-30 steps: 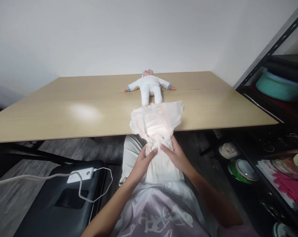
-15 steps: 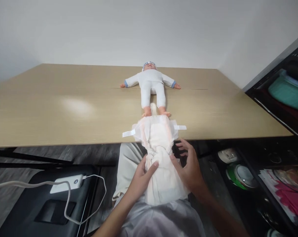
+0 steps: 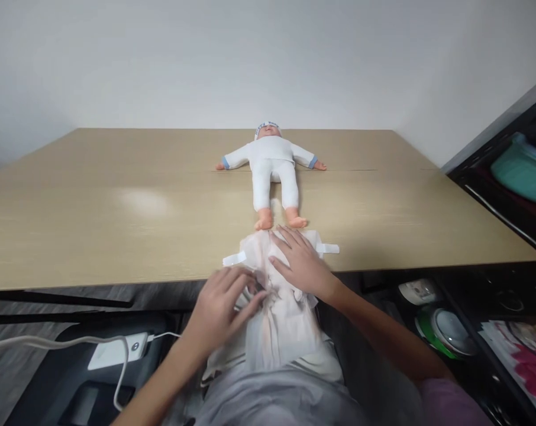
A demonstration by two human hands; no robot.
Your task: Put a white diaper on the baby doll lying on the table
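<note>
Wood-grain bench point(image 3: 90, 236), white wall point(image 3: 250, 65); doll cap point(image 3: 267, 126) lettering illegible. Right fingers point(image 3: 293, 241) spread on diaper point(image 3: 290, 331); left fingers point(image 3: 232, 285) curled, grip unclear.

pale glare on left tabletop point(image 3: 183, 225)

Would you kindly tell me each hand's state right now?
Left hand: fingers curled beside the diaper; grip cannot be told.
Right hand: open, palm down on the diaper.

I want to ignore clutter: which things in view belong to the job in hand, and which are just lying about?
Likely in the job:
white diaper, right hand spread on it, left hand at its edge
doll, feet towards the diaper
table

Apparently lying about:
white device on black seat
teal tub
</note>
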